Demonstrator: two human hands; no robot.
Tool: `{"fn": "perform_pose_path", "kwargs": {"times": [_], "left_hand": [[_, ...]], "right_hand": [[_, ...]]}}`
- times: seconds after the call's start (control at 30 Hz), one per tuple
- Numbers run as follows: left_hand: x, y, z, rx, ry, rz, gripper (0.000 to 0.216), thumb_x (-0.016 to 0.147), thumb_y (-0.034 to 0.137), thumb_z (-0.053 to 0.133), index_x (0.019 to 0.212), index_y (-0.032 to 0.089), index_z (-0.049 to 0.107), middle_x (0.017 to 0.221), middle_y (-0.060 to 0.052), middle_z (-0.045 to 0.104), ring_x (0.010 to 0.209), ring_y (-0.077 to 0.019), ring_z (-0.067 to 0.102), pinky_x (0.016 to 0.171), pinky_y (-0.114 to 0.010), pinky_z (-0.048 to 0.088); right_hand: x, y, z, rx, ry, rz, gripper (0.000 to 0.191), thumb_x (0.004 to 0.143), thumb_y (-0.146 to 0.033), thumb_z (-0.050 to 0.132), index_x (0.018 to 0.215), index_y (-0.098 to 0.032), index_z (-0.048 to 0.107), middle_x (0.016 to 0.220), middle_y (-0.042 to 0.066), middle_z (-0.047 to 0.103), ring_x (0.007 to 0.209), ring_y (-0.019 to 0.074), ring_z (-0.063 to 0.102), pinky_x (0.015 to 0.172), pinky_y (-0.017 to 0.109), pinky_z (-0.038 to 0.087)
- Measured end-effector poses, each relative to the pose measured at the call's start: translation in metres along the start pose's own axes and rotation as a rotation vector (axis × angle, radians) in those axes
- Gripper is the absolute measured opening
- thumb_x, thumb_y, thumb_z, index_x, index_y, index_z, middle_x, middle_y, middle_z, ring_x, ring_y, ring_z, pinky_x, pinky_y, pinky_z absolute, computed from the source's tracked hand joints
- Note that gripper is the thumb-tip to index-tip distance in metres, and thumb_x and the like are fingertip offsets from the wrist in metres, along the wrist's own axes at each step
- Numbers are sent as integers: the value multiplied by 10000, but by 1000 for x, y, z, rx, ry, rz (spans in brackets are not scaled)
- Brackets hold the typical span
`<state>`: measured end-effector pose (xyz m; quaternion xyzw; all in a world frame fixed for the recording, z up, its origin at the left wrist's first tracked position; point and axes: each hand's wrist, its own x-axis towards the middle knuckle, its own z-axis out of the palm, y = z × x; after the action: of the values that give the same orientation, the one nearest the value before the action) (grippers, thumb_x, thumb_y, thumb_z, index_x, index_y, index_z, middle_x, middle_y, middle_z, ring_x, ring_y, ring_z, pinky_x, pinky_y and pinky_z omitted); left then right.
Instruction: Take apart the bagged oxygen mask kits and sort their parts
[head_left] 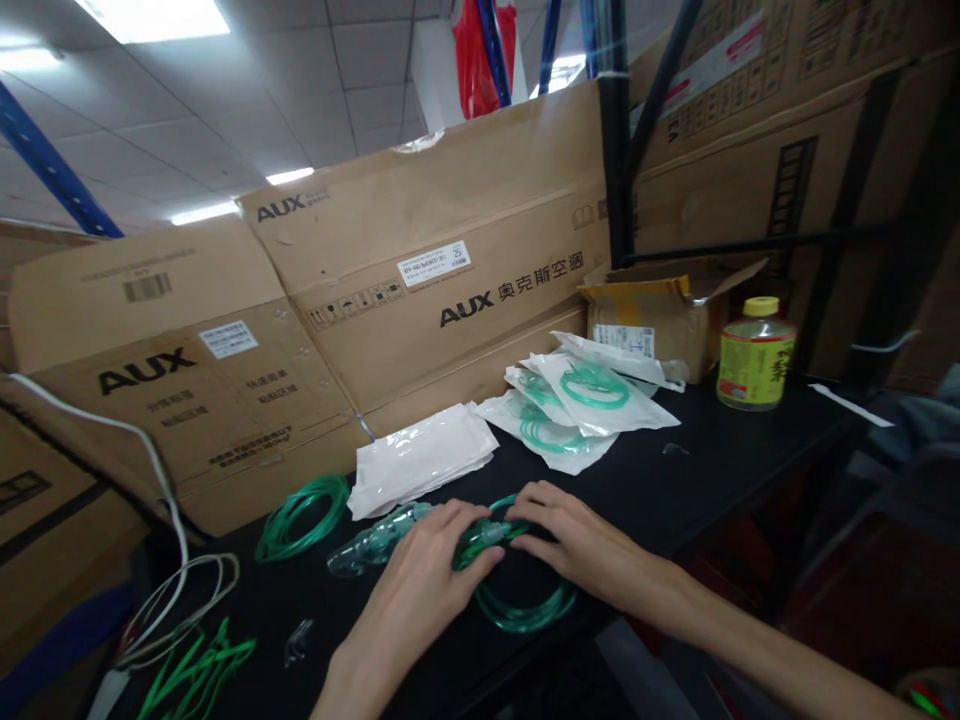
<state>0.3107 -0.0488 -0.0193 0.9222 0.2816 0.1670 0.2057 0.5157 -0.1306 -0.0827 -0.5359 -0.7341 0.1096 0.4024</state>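
A coil of clear green tubing (529, 618) lies on the black table in front of me, with a pale connector (491, 532) on its upper part. My left hand (424, 565) curls its thumb and fingers around the coil's left side. From the right, my right hand (566, 525) grips the top of the same coil, its fingertips close to the connector. Clear plastic pieces (367, 548), perhaps nebulizer parts or a mask, lie just left of my left hand, which partly covers them. Another green tubing coil (304, 518) rests farther left.
Flat white pouches (424, 455) and filled pouches with green tubing (592, 395) lie at the back. Behind stand large cartons (450, 280), a small open box (660, 310) and a yellow-labelled jar (756, 355). Green ties (199, 665), a white cable (169, 480) and small clear parts (298, 642) lie left.
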Motion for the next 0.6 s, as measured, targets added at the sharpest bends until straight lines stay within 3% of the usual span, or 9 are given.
{"fn": "perform_pose_path", "kwargs": {"times": [0.13, 0.33, 0.6], "left_hand": [[-3, -11, 10, -32, 20, 24, 211, 905, 363, 677, 1099, 308, 738, 1125, -54, 732, 1061, -280, 664, 961, -357, 461], [-11, -22, 24, -10, 124, 100, 134, 934, 325, 642, 1036, 274, 713, 1060, -52, 727, 1006, -254, 659, 940, -354, 477], [-16, -31, 36, 84, 185, 219, 126, 990, 276, 587, 1097, 227, 633, 1057, -47, 690, 993, -215, 638, 949, -382, 501]], "right_hand": [[9, 2, 13, -48, -11, -21, 113, 952, -196, 650, 1036, -221, 722, 1020, 80, 711, 1013, 270, 624, 959, 398, 465], [11, 3, 16, -57, -10, -57, 82, 990, -194, 599, 963, -214, 673, 948, 49, 694, 940, 225, 608, 927, 360, 461], [8, 5, 15, -100, -40, -107, 111, 1006, -168, 574, 926, -193, 647, 933, 35, 697, 904, 201, 588, 895, 342, 427]]}}
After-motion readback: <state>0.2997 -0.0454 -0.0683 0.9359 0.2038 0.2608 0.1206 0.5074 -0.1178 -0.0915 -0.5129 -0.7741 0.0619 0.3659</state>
